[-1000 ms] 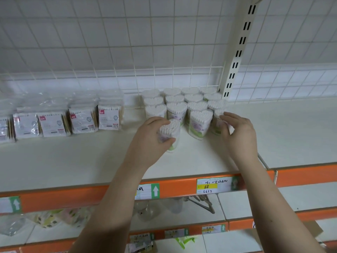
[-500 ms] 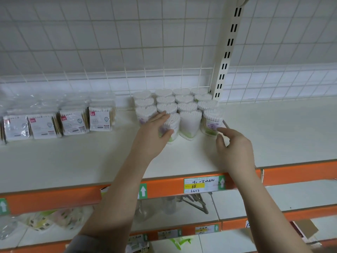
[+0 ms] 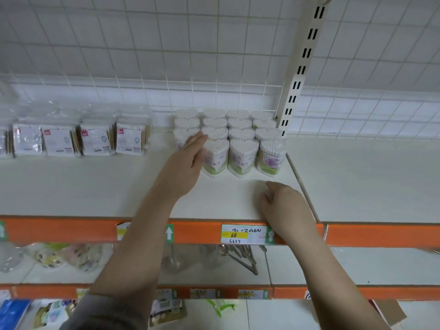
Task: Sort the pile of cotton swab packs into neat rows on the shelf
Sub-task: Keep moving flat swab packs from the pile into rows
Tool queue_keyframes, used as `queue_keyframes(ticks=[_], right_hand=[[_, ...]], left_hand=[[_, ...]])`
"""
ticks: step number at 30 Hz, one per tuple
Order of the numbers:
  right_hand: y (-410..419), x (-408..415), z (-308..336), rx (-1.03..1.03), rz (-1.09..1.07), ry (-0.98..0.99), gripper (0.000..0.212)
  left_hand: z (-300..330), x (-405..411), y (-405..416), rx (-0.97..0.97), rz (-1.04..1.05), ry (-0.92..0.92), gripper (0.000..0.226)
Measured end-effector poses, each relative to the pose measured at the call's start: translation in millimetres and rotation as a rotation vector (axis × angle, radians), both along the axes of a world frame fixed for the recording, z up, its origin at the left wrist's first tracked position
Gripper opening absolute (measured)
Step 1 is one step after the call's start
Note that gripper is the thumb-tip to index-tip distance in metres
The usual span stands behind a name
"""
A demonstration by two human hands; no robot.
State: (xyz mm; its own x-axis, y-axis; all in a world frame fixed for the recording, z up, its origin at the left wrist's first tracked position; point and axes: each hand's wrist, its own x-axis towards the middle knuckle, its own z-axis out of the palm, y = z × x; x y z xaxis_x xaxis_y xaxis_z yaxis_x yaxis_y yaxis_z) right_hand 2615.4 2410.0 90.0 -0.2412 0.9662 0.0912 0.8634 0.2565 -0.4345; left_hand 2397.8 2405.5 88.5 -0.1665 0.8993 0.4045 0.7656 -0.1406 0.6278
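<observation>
Heart-shaped cotton swab packs (image 3: 242, 156) stand in tidy rows at the back of the white shelf (image 3: 95, 186), beside the upright post. My left hand (image 3: 188, 160) lies flat against the left side of the front-left pack (image 3: 215, 158), fingers extended and touching it, not wrapped around it. My right hand (image 3: 283, 206) rests on the shelf in front of the rows, fingers loosely curled, apart from the packs and holding nothing. Part of the left column is hidden behind my left hand.
Flat bagged swab packs (image 3: 92, 139) stand in a row at the left of the shelf. A slotted metal upright (image 3: 297, 77) rises right of the rows. An orange shelf edge (image 3: 71, 231) carries a price label (image 3: 245, 234). Lower shelves hold assorted goods.
My left hand has pushed the front-left pack back into line and flattened against its side. My right hand has drawn back from the right-hand pack to the shelf's front.
</observation>
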Motion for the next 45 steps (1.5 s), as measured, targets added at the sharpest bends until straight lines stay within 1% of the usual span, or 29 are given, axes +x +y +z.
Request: queue_keyframes(ticks=[2, 8, 11, 14, 19, 22, 26, 30, 32, 36, 38, 41, 45], right_hand=[[-2, -3, 3, -0.014, 0.024, -0.006, 0.034], [-18, -25, 3, -0.044, 0.071, -0.062, 0.030], [-35, -46, 7, -0.059, 0.079, -0.056, 0.038], [-60, -76, 9, -0.031, 0.099, -0.032, 0.041], [-117, -145, 3, 0.038, 0.128, 0.036, 0.041], [-156, -195, -5, 0.039, 0.134, 0.074, 0.035], [-202, -253, -12, 0.052, 0.193, 0.088, 0.025], [-239, -301, -10, 0.048, 0.253, 0.078, 0.038], [-250, -324, -9, 0.034, 0.276, 0.071, 0.041], [-261, -369, -4, 0.036, 0.338, 0.067, 0.037], [-262, -392, -1, 0.029, 0.357, 0.069, 0.038], [-260, -431, -1, 0.024, 0.387, 0.060, 0.032], [-252, -489, 1, 0.006, 0.441, 0.084, 0.041]], left_hand=[[2, -4, -7, 0.006, 0.031, 0.021, 0.041], [5, -29, -40, -0.098, 0.112, 0.014, 0.043], [7, -55, -64, -0.139, 0.210, 0.005, 0.044], [10, -88, -94, -0.170, 0.309, -0.004, 0.045], [14, -155, -159, -0.212, 0.392, 0.011, 0.045], [12, -201, -201, -0.247, 0.423, 0.044, 0.045], [9, -256, -257, -0.281, 0.455, 0.067, 0.043], [7, -301, -312, -0.294, 0.490, 0.072, 0.042], [6, -321, -336, -0.288, 0.513, 0.076, 0.042], [5, -354, -374, -0.291, 0.618, 0.010, 0.043], [3, -372, -386, -0.299, 0.668, 0.006, 0.041], [1, -403, -397, -0.291, 0.715, 0.004, 0.039], [5, -450, -401, -0.257, 0.790, 0.023, 0.042]])
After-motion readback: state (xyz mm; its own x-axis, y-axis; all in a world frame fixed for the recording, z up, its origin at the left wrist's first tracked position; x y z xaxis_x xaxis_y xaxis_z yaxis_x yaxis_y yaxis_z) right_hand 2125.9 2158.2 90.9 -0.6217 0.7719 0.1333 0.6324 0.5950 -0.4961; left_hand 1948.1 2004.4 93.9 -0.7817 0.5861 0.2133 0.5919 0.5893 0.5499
